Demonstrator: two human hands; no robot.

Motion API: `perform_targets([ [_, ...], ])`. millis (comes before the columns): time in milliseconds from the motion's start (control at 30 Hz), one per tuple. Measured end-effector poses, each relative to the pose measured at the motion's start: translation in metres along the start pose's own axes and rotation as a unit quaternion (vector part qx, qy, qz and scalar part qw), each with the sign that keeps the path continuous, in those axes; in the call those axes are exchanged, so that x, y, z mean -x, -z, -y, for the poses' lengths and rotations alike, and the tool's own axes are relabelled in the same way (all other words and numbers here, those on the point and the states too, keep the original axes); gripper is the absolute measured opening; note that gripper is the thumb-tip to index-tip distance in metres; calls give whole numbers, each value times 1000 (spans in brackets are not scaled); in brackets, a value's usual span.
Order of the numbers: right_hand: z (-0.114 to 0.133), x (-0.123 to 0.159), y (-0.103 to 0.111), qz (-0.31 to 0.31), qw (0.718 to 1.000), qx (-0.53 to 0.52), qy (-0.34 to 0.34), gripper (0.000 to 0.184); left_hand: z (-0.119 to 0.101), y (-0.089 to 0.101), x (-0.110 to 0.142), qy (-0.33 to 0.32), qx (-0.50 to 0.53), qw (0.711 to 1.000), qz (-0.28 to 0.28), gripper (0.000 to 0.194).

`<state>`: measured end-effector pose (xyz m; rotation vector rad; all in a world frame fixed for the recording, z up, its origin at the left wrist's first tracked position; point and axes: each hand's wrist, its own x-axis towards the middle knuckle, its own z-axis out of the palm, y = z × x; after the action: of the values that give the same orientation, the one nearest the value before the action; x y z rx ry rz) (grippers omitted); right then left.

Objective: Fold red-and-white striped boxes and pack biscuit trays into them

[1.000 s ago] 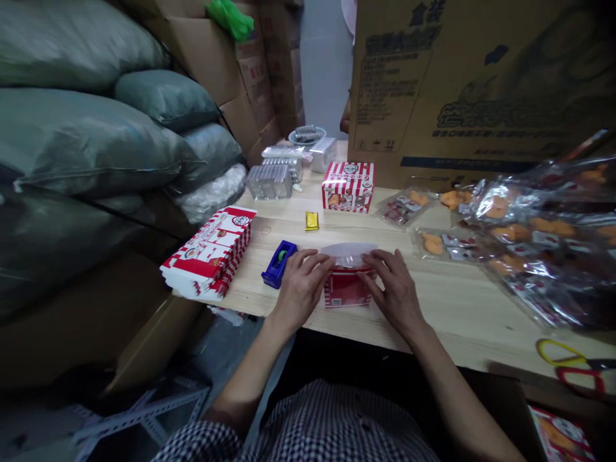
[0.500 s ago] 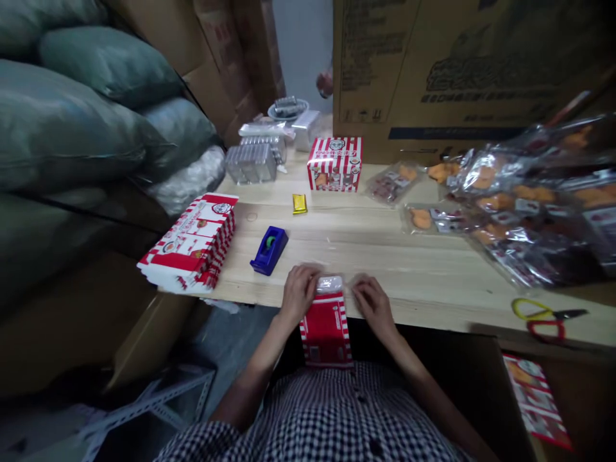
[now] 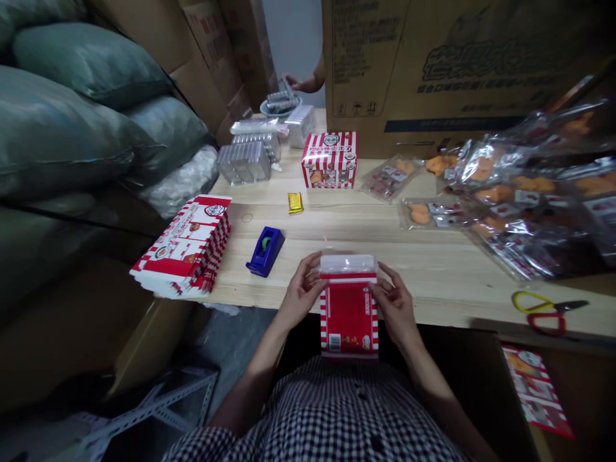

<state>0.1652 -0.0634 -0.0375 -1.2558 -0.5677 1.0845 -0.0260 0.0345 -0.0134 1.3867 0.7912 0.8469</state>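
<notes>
A red carton (image 3: 347,314) with red-and-white striped edges stands tilted toward me at the table's front edge, its barcode side facing up. At its far end a white flap (image 3: 346,262) stands up, with clear plastic below it. My left hand (image 3: 303,292) grips the carton's left side near the top, thumb on the face. On the right side my right hand (image 3: 395,300) holds it the same way, thumb on the face and fingers behind. The fingers behind the carton are partly hidden.
A blue tape dispenser (image 3: 265,251), a gold packet (image 3: 295,203) and a stack of flat cartons (image 3: 185,240) lie to the left. A striped box (image 3: 330,160) stands behind. Bagged orange items (image 3: 495,192) and scissors (image 3: 543,311) are on the right. Another person's hand (image 3: 304,83) reaches a bowl.
The carton has tipped toward me, so its red face shows. My right hand came off it and now holds its side again. The other person's hand has reached the bowl.
</notes>
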Motion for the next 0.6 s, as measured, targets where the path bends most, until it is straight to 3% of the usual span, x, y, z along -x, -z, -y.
perform_targets([
  [133,17,9,6,25,995,86,50,71,-1,-5,13,-8,26,999,-33,53],
  [300,3,21,16,84,953,251,150,34,13,-4,44,43,-61,997,8,35],
  [433,-1,19,23,163,934,286,138,25,10,5,55,-2,-192,981,31,24],
  [600,-4,15,25,200,934,272,115,28,9,9,52,-19,-206,977,49,23],
])
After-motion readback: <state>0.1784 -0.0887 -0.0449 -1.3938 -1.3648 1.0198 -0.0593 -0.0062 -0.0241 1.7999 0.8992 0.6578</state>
